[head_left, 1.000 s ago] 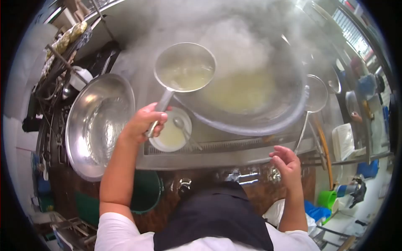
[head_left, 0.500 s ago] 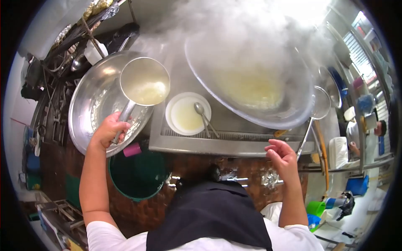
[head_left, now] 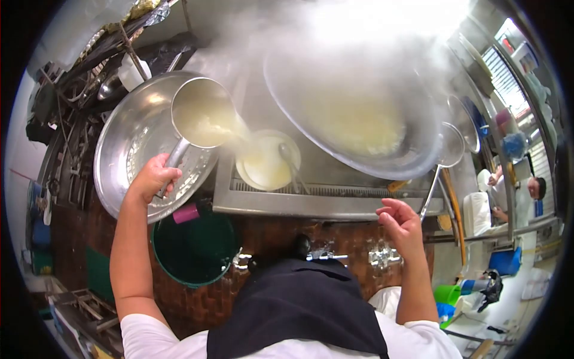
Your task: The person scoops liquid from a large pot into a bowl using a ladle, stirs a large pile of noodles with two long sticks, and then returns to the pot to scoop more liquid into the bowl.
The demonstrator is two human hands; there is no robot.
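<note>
My left hand [head_left: 156, 179] is wrapped round the handle of a large metal ladle [head_left: 202, 113] filled with pale, cloudy liquid. The ladle hangs over the right part of a wide steel basin [head_left: 134, 143], and liquid spills from its right edge toward a white bowl [head_left: 267, 170]. That bowl holds pale yellow liquid and a spoon [head_left: 288, 157]. My right hand [head_left: 399, 226] is in the air just off the counter's front edge, fingers loosely curled and apart, holding nothing. Behind the counter edge, a big steaming pan [head_left: 359, 128] contains yellowish liquid.
Thick steam hides the pan's far side. A strainer [head_left: 449, 145] rests at the pan's right, beside wooden handles [head_left: 454, 206]. Below the basin, a dark green tub [head_left: 194, 248] stands on the wet floor with a pink item [head_left: 186, 213]. Another person [head_left: 534, 188] is at the far right.
Liquid now pours from the right side of the ladle, which has tilted toward the white bowl. My right hand has hardly moved.
</note>
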